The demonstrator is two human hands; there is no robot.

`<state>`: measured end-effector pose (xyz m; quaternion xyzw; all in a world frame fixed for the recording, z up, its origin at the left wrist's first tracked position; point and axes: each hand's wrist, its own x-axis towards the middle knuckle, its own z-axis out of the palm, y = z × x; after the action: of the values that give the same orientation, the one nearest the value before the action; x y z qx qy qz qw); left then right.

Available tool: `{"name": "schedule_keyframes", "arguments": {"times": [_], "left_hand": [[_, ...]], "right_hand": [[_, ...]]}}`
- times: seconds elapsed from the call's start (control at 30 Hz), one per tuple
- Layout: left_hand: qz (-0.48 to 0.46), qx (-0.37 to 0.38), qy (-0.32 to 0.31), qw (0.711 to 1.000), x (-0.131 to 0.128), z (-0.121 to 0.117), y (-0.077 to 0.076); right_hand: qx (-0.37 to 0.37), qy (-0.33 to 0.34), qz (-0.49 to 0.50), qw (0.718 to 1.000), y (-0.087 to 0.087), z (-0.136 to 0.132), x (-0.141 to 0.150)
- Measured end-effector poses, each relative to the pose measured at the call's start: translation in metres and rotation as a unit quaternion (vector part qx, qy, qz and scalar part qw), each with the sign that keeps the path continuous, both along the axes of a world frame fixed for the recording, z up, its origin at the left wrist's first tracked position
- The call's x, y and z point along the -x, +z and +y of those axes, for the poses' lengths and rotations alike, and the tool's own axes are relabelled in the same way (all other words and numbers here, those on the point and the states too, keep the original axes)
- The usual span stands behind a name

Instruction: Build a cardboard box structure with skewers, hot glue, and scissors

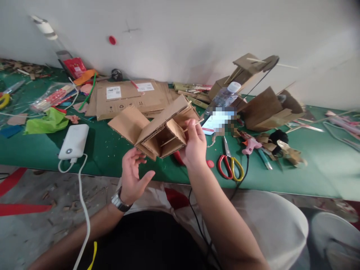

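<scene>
In the head view, a cardboard model (159, 129) made of folded and joined pieces is held up over the green table. It has box-like compartments and a flap on its left side, and thin wooden sticks run through it. My right hand (196, 144) grips the model's right side, thumb and fingers close to a thin wooden stick (194, 125). My left hand (135, 175), with a watch on the wrist, is open just below the model's left flap, thumb spread out. Its fingertips are close to the cardboard's lower edge; whether they touch it I cannot tell.
Scissors (231, 165), a pink glue gun (251, 145) and a phone (215, 123) lie to the right. Behind them stand a plastic bottle (226, 95) and another cardboard build (267, 108). A white power bank (74, 141) with cable and flat cardboard (129, 103) are left and back.
</scene>
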<state>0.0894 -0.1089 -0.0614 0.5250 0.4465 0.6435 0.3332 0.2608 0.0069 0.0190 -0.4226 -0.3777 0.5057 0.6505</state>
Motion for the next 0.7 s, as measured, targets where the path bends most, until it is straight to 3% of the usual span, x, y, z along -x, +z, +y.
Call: {"name": "schedule_keyframes", "arguments": {"times": [0.07,0.17,0.3,0.43,0.6,0.7], "left_hand": [[0.056,-0.021,-0.004,0.998,-0.002,0.01,0.002],[0.134,-0.059,0.039,0.988,-0.004,0.024,0.007],[0.163,-0.1,0.091,0.977,-0.005,0.038,0.015],[0.106,-0.106,0.087,0.985,-0.007,0.044,0.023],[-0.039,-0.096,0.006,0.995,-0.019,0.045,0.032],[-0.114,-0.068,0.017,0.991,-0.022,0.048,0.037]], "right_hand": [[0.028,0.019,0.023,0.999,0.002,-0.004,0.0],[0.041,0.035,0.061,0.997,0.006,-0.01,0.002],[0.063,0.043,0.121,0.99,0.01,-0.021,0.004],[0.081,0.044,0.147,0.985,0.009,-0.035,0.004],[0.097,0.047,0.137,0.985,0.0,-0.05,0.006],[0.1,0.04,0.115,0.987,-0.006,-0.057,0.01]]}}
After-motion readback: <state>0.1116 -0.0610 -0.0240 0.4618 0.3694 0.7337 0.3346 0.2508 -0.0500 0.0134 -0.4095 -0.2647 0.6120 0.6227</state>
